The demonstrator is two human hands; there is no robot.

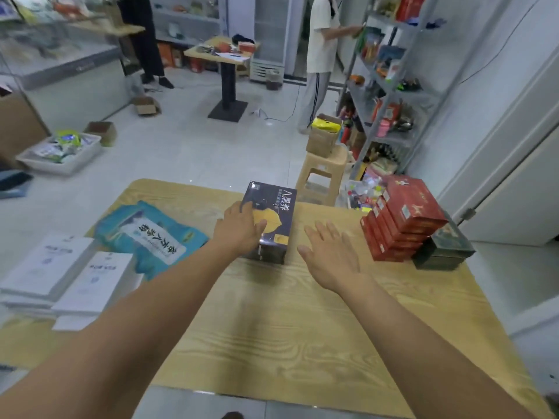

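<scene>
Dark box (276,213) with yellow print, near edge hidden under my flat-lying left hand (239,229); right hand (329,252) spread empty alongside.

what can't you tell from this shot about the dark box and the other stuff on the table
Head view only:
- dark box: left side hidden by the left hand; whether the fingers grip it is unclear.
- right hand: open beside the box; whether it touches the table cannot be told.
- red boxes: label print too small.
- white packets: stack cut off by the left edge, print blurred.
</scene>
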